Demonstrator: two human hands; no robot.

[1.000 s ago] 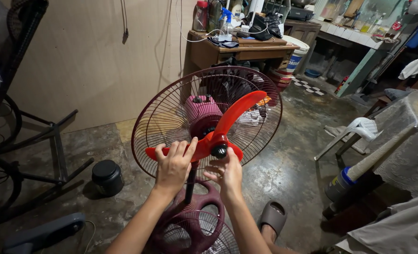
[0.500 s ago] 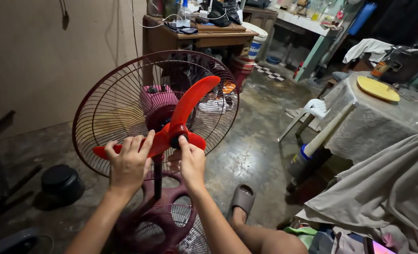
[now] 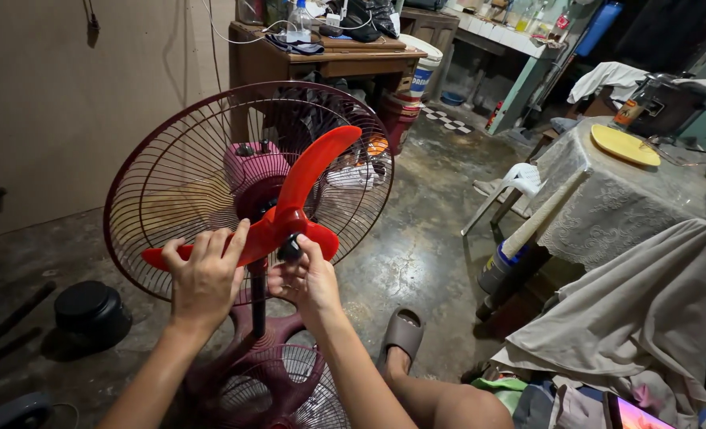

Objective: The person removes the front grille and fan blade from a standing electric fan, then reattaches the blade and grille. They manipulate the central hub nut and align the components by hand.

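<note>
A standing fan faces me with its maroon rear wire guard in place and no front guard. Its red three-blade propeller sits on the shaft in front of the maroon motor housing. My left hand grips the lower-left blade. My right hand pinches the small black cap at the blade hub. The fan's pole runs down between my forearms to a maroon base. A second wire guard lies on the floor under my arms.
A black round pot sits on the concrete floor at left. A wooden desk stands behind the fan. At right are a cloth-covered table with a yellow plate, draped grey fabric, a leaning roll, and my sandalled foot.
The view has swung left and drawn closer, so the fan shifted in frame. Both hands stay on the blade and hub; my right fingers have shifted around the black cap.
</note>
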